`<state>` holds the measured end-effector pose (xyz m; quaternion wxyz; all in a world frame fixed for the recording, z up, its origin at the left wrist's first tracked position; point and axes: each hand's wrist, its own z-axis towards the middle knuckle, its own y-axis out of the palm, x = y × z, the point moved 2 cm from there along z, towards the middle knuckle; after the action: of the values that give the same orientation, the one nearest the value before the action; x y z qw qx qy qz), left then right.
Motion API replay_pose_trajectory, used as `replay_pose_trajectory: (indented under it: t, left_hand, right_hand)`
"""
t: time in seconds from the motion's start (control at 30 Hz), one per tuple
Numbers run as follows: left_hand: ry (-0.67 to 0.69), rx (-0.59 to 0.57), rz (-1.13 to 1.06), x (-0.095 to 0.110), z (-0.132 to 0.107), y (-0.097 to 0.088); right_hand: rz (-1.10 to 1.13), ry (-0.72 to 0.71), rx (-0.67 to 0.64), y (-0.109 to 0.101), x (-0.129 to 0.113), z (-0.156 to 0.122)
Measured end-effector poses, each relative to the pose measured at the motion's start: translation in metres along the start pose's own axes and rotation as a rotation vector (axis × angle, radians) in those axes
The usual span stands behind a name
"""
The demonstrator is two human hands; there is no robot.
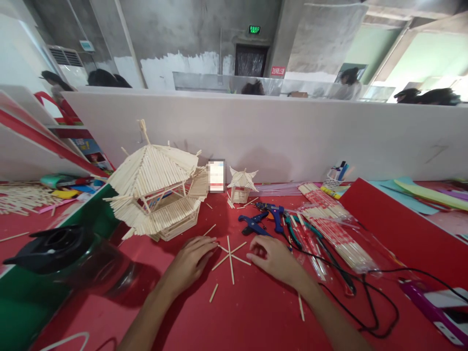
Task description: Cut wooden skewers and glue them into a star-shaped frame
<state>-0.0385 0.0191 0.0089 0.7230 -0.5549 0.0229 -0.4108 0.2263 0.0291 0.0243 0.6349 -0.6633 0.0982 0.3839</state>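
Note:
On the red tabletop, several thin wooden sticks [230,254] cross at one point in a star shape. My left hand [193,258] rests just left of the star, fingers stretched forward, the tips close to the end of one stick. Whether they touch it I cannot tell. To the right of the star lies my right hand [273,257], its fingers loosely curled with a gap to the thumb and nothing seen between them. A short loose stick [214,293] lies in front of the star. Behind my left hand stands a large stick-built pavilion model [157,190].
A small pavilion model [242,186] stands by the white partition [292,141]. Right of it are a blue glue gun [277,214], pliers [294,231], bagged sticks [340,239] and a black cable [376,312]. A dark-lidded jug [98,265] stands at left.

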Motion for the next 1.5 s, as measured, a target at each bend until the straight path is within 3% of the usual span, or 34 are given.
replay_pose_trajectory:
  t: [0.13, 0.3, 0.9, 1.13, 1.5]
  left_hand:
    - [0.003, -0.002, 0.017, 0.0, 0.006, 0.011]
    - [0.005, -0.018, 0.036, 0.004, 0.015, 0.018]
    - [-0.039, -0.051, 0.017, 0.001, 0.02, 0.026]
    - [-0.052, -0.05, -0.003, 0.004, 0.021, 0.024]
    - [-0.041, -0.033, -0.028, 0.002, 0.02, 0.026]
  right_hand:
    - [-0.026, -0.012, -0.065, 0.015, -0.007, -0.002]
    - [-0.105, -0.039, -0.036, 0.03, -0.008, -0.001]
    - [-0.077, -0.05, -0.003, 0.03, -0.004, 0.002]
    - [-0.032, -0.141, 0.125, 0.024, 0.007, 0.011]
    - [-0.062, -0.197, 0.101, 0.035, 0.018, 0.022]
